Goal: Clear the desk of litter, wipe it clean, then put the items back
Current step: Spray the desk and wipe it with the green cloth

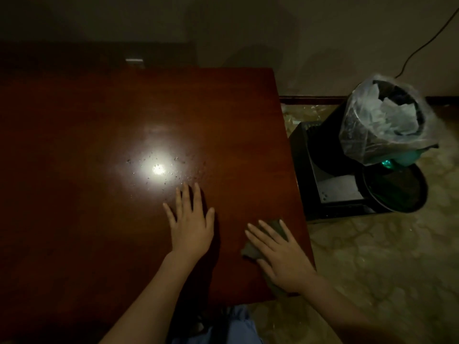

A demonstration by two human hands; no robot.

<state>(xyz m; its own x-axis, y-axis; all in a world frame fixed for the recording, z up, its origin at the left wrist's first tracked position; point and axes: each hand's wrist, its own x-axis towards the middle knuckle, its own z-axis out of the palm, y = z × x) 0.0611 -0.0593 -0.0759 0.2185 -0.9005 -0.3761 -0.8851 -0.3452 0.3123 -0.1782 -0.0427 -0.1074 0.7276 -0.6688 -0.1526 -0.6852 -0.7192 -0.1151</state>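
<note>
While the right hand point(283, 256) lies flat with fingers spread, pressing a grey cloth point(250, 249) onto the desk point(99, 120) near its right edge, the left hand point(190, 224) rests beside it, palm down, fingers splayed, holding nothing. Most of the cloth is hidden beneath the palm. Small specks point(178, 170) lie beyond the left fingertips, around a glare spot. Right of the desk stands a bag-lined bin point(382, 120); its contents are indistinct.

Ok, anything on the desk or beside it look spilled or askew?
Yes. Small droplets or crumbs speckle the desk in the light glare, beyond the left hand. Beside it, the lined bin sits tilted on the floor.
</note>
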